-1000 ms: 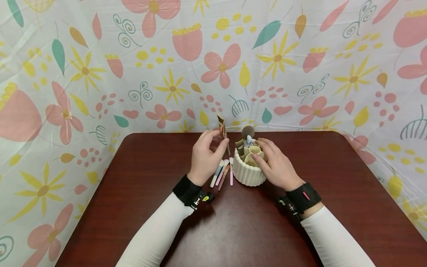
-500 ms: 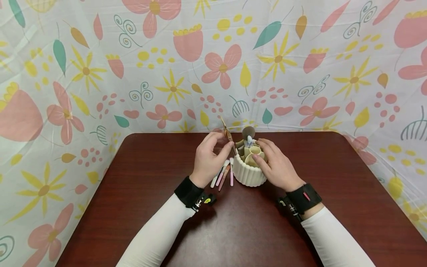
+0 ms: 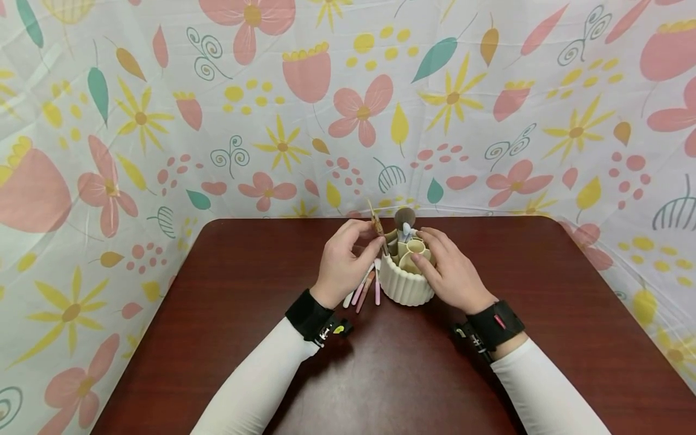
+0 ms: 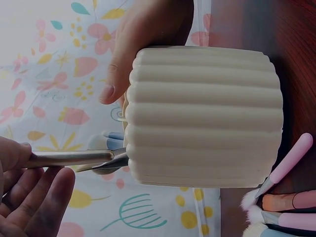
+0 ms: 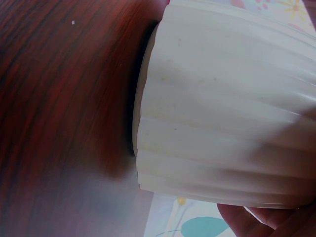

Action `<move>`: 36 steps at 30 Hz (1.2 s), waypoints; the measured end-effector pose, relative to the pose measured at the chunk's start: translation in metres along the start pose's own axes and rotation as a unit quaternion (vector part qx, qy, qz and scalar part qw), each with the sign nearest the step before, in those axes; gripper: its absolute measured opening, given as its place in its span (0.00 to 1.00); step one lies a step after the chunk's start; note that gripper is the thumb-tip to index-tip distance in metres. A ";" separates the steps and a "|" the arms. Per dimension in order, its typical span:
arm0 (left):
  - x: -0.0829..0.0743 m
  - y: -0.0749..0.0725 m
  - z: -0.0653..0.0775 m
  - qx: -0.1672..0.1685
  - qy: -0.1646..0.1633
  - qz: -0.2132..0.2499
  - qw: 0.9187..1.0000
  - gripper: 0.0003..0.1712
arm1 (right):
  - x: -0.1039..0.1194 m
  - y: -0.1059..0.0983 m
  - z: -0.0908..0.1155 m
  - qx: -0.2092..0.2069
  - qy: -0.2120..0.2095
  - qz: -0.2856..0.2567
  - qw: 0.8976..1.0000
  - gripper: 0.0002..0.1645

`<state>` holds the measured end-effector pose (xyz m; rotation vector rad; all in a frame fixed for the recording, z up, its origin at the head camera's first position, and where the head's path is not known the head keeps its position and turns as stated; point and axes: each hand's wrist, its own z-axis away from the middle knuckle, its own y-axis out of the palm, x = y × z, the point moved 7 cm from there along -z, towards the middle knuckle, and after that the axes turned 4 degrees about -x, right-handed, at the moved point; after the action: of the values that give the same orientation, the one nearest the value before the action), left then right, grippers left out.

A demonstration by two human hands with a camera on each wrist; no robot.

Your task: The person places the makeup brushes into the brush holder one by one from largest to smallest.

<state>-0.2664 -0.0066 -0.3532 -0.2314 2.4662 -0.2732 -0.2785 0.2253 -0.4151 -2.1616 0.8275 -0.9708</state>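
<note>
One brush (image 4: pixel 71 158) partly behind left fingers (image 4: pixel 12 152)

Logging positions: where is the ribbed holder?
In the head view, the holder stands on the table, right of the loose brushes, with the right hand against it.

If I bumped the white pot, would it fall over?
Maybe not: the pot looks nearly as wide as tall. It might slide, since the table looks glossy. The right hand at its side may steady it.
</note>
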 end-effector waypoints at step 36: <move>0.007 0.017 0.005 0.095 -0.013 -0.045 0.994 0.10 | 0.000 -0.001 0.000 -0.002 0.002 0.004 1.000 0.33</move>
<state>-0.2702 0.0080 -0.3652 -0.2634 2.3890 -0.5380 -0.2783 0.2255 -0.4139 -2.1588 0.8388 -0.9713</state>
